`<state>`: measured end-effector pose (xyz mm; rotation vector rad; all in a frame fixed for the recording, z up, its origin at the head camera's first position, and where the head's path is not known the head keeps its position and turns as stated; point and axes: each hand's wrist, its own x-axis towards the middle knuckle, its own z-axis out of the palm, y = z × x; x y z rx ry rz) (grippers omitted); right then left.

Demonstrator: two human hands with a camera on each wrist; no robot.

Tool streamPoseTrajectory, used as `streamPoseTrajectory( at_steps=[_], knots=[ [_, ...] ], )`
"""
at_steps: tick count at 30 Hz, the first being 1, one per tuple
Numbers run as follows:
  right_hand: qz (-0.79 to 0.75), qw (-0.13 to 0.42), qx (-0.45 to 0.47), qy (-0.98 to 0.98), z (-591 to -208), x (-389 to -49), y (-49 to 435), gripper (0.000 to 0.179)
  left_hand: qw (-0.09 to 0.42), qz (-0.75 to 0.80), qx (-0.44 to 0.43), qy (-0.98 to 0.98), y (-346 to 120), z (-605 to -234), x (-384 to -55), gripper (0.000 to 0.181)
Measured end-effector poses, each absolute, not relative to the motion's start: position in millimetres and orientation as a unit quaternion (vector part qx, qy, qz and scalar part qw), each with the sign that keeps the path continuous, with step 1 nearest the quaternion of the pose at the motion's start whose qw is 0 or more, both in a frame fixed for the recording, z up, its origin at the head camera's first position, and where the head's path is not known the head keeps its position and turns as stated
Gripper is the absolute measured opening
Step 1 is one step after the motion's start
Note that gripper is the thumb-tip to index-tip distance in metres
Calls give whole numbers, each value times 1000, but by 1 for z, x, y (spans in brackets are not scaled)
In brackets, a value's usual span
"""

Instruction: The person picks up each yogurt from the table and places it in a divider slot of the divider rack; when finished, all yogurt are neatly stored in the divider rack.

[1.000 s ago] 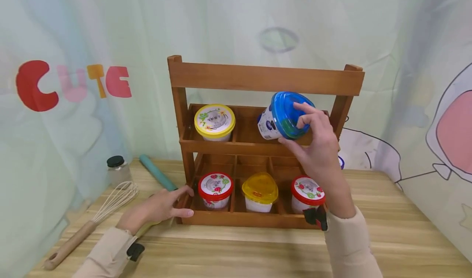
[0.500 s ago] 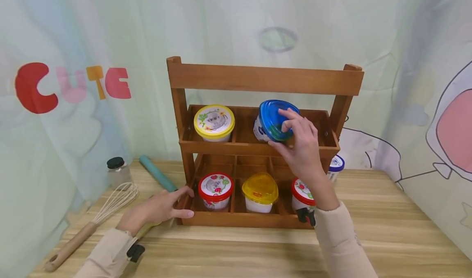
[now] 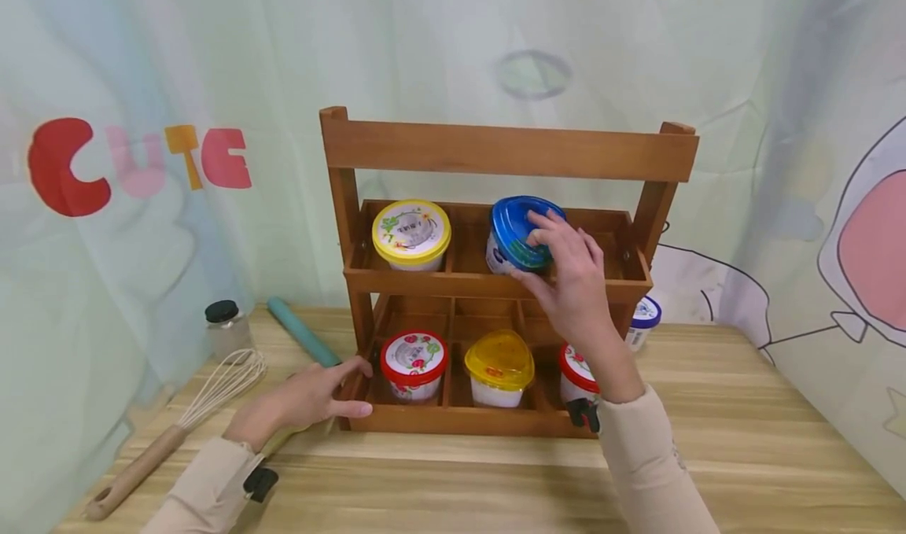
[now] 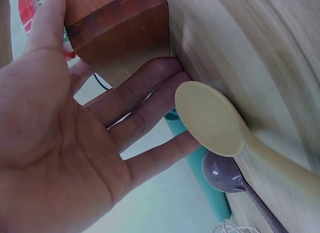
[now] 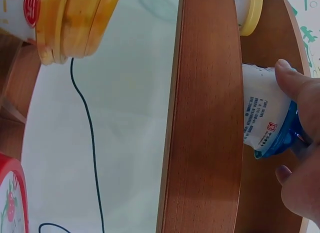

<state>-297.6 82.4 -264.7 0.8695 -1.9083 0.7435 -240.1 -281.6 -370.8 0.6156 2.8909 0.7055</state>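
In the head view, my right hand (image 3: 576, 302) grips a blue-lidded yogurt cup (image 3: 511, 223) in the middle of the upper shelf of a two-tier wooden rack (image 3: 510, 150). The right wrist view shows the thumb against the white side of the cup (image 5: 262, 108); most of the fingers are hidden there. The cup leans slightly. My left hand (image 3: 311, 399) touches the rack's lower left corner, its fingers extended and holding nothing. Close to those fingers, the left wrist view shows a beige spoon (image 4: 210, 118) and a dark ladle (image 4: 220, 172).
A yellow-rimmed cup (image 3: 412, 233) stands on the upper shelf's left. Below are red-lidded cups (image 3: 414, 365) (image 3: 580, 373) and a yellow-lidded cup (image 3: 499, 365). A whisk (image 3: 180, 428), dark-lidded jar (image 3: 228, 329) and teal rod (image 3: 303, 332) lie left; a purple-rimmed cup (image 3: 642, 320) stands behind right.
My right hand has brought the blue-lidded yogurt cup down and left into the upper shelf, and its tilt has lessened. The left hand has stayed at the rack's corner.
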Motion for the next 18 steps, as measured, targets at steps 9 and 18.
streamPoseTrajectory(
  at_steps=[9,18],
  knots=[
    [257,441,352,-784,-268,-302,78,45,57,233,190,952,-283,-371,-243,56],
    [254,416,338,-805,-269,-299,76,53,58,226,192,953,-281,-371,-243,57]
  ],
)
